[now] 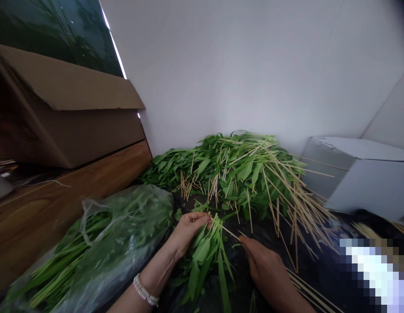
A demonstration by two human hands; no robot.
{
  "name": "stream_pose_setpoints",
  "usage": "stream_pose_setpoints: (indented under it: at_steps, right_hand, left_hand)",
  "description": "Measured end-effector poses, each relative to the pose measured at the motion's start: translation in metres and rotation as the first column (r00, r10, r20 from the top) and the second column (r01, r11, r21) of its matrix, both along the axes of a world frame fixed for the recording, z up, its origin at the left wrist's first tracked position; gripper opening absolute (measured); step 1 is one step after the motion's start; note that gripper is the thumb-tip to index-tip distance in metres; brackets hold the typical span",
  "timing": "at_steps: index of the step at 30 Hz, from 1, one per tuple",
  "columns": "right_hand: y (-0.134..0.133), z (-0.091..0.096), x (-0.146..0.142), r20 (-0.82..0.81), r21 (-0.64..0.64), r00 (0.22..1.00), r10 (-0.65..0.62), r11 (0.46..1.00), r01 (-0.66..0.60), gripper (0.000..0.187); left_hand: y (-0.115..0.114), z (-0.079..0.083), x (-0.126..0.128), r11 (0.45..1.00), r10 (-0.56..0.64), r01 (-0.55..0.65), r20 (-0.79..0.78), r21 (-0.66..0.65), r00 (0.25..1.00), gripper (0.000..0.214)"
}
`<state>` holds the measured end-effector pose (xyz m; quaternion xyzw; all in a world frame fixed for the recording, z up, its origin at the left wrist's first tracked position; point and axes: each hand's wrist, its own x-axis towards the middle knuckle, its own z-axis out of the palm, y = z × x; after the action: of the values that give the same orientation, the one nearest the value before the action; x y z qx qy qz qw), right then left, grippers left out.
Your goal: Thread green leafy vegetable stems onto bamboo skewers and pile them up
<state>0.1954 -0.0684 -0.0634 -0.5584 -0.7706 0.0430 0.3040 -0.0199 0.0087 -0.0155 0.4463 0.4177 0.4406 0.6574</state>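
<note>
head view: greens point(202, 256) hang along stick point(232, 234) between fingers point(248, 247)

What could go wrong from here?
The left hand pinches close to the thin stick held by the right hand, so a slip might prick a finger. The green stems look slender and could split. Long sticks jutting from the leafy pile might scratch the right hand.

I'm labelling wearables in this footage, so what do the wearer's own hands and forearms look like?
The left hand is ungloved, and its wrist wears a bracelet of small, round, white pearl-like beads in more than one row. The right hand is ungloved too, with no bracelet in view. No sleeve shows on the visible part of either forearm.
</note>
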Motion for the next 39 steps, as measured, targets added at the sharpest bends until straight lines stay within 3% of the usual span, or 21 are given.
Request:
stream_pose_setpoints:
  at_steps: [4, 9, 14, 29, 39]
  right_hand:
    - [-0.001, 0.004, -0.002, -0.013, 0.002, 1.0, 0.02, 1.0, -0.02, 0.039]
    - [-0.002, 0.008, -0.004, -0.014, 0.04, 1.0, 0.022, 0.999, -0.022, 0.037]
    - [-0.003, 0.009, -0.005, 0.014, 0.057, 1.0, 0.025, 0.998, -0.025, 0.036]
    - [-0.005, 0.011, -0.008, -0.019, 0.077, 0.998, 0.063, 0.995, -0.061, 0.033]
    - [-0.004, 0.009, -0.011, -0.026, 0.103, 0.998, 0.052, 0.993, -0.049, 0.034]
  left_hand:
    - [-0.002, 0.0, 0.002, 0.998, 0.005, -0.005, -0.008, -0.058, 1.0, 0.031]
    - [-0.004, -0.001, 0.004, 0.998, -0.061, 0.061, 0.029, 0.01, 0.998, 0.04]
    - [-0.006, -0.001, 0.004, 0.994, -0.108, 0.11, -0.064, 0.028, 0.992, 0.028]
    - [-0.005, -0.002, 0.001, 0.979, -0.204, 0.203, -0.057, -0.029, 0.977, 0.024]
    - [-0.006, -0.001, 0.003, 0.98, -0.182, 0.191, -0.144, 0.049, 0.973, 0.023]
